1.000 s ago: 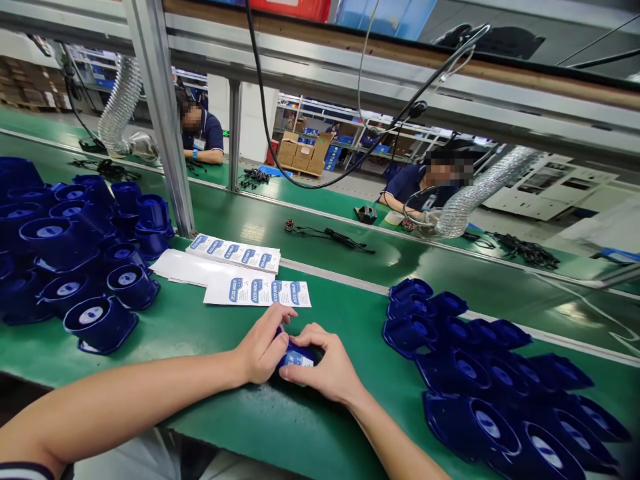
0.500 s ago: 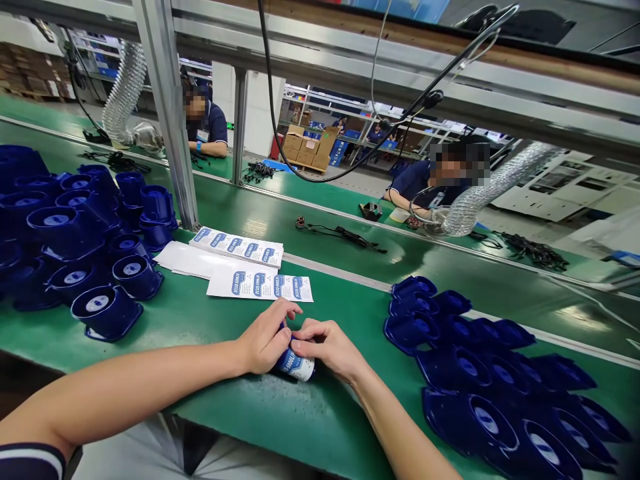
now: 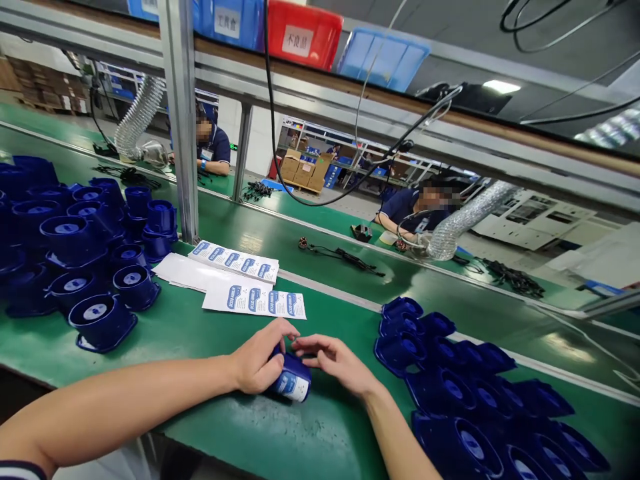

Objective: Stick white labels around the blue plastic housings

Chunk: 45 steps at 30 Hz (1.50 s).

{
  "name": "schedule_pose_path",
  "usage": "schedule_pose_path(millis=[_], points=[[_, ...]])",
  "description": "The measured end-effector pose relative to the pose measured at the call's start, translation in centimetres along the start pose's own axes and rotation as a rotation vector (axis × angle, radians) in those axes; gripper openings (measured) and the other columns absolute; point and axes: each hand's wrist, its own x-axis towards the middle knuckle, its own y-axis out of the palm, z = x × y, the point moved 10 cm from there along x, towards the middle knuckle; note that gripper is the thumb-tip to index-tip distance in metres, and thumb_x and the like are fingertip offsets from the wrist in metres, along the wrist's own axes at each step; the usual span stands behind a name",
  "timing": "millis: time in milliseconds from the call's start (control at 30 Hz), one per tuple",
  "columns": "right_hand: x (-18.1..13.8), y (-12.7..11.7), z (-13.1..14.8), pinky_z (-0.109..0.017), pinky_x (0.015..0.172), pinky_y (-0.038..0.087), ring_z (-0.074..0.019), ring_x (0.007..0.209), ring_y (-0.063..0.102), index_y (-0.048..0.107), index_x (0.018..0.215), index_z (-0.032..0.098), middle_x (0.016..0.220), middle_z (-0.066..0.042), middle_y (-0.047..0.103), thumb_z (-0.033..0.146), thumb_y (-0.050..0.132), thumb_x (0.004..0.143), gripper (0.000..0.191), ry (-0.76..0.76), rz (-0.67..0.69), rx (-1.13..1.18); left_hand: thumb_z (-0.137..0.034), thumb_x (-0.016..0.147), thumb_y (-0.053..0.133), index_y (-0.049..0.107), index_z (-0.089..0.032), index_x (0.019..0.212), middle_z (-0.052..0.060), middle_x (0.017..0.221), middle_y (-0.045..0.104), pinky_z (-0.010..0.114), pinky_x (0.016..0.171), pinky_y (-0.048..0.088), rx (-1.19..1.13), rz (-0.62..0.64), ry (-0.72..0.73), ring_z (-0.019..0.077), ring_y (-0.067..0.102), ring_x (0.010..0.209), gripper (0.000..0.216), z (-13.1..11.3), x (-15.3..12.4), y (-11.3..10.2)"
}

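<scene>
My left hand (image 3: pixel 260 360) is wrapped round a dark blue plastic housing (image 3: pixel 297 372) lying on its side on the green bench. A blue-and-white printed label (image 3: pixel 293 385) sits on the housing's side facing me. Just to the right, my right hand (image 3: pixel 335 360) has its fingers loosely apart, fingertips by the housing's upper edge; whether they touch it I cannot tell. Beyond my hands lies a sheet of blue-and-white labels (image 3: pixel 255 300), with another label sheet (image 3: pixel 235 260) and white backing paper (image 3: pixel 183 271) behind it.
Blue housings (image 3: pixel 103 323) are piled at left; more housings (image 3: pixel 457 387) stand in rows at right. A metal post (image 3: pixel 180 133) rises behind the labels. A motor with black cable (image 3: pixel 345 253) lies on the middle strip. Two co-workers sit opposite, near flexible silver ducts (image 3: pixel 470 217).
My right hand's fingers have loosened and drawn slightly away from the label. My left hand still holds the housing. The view has tilted up, showing red and blue bins above.
</scene>
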Motion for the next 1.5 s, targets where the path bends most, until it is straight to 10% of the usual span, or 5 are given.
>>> schedule_pose_path(millis=[200, 467, 767, 1200, 1500], points=[[0.1, 4.7, 0.6, -0.047, 0.105, 0.048, -0.0354, 0.116, 0.065, 0.076, 0.128, 0.024, 0.119, -0.008, 0.074, 0.052, 0.089, 0.079, 0.058, -0.020, 0.157, -0.137, -0.017, 0.089, 0.048, 0.050, -0.022, 0.136, 0.015, 0.120, 0.058, 0.044, 0.090, 0.059, 0.065, 0.080, 0.210, 0.0286, 0.060, 0.105, 0.048, -2.1, 0.7, 1.1], [1.1, 1.4, -0.6, -0.046, 0.099, 0.052, -0.0318, 0.110, 0.071, 0.069, 0.134, 0.028, 0.123, -0.011, 0.075, 0.057, 0.088, 0.080, 0.064, -0.073, -0.185, 0.458, -0.047, 0.110, 0.035, 0.054, -0.023, 0.137, 0.013, 0.131, 0.059, 0.050, 0.108, 0.049, -0.166, -0.390, -0.274, 0.0270, 0.056, 0.120, 0.040, 3.6, 0.2, -3.0], [2.5, 1.9, -1.9, -0.056, 0.107, 0.049, -0.0379, 0.136, 0.057, 0.060, 0.144, 0.039, 0.152, -0.010, 0.057, 0.057, 0.087, 0.080, 0.071, -0.232, -0.216, 0.536, -0.071, 0.102, 0.041, 0.046, -0.024, 0.157, 0.009, 0.170, 0.037, 0.054, 0.136, 0.011, -0.596, -0.345, -0.457, 0.0296, 0.026, 0.160, 0.072, 5.4, 0.1, 0.6], [2.3, 2.6, 0.5, -0.051, 0.121, 0.040, -0.0333, 0.143, 0.051, 0.054, 0.150, 0.033, 0.150, -0.011, 0.060, 0.048, 0.081, 0.092, 0.065, -0.374, -0.277, 0.414, -0.067, 0.107, 0.029, 0.043, -0.015, 0.158, 0.013, 0.168, 0.040, 0.048, 0.137, 0.014, -0.282, -0.447, -0.564, 0.0281, 0.027, 0.160, 0.075, 6.7, -2.3, -0.2], [1.9, 1.6, 0.2, -0.048, 0.118, 0.046, -0.0320, 0.136, 0.059, 0.053, 0.151, 0.026, 0.144, -0.011, 0.065, 0.045, 0.083, 0.092, 0.069, -0.348, -0.454, 0.345, -0.059, 0.110, 0.025, 0.039, -0.013, 0.155, 0.021, 0.146, 0.060, 0.053, 0.125, 0.037, -0.021, -0.253, -0.511, 0.0306, 0.055, 0.138, 0.066, 5.5, -0.6, 0.2]])
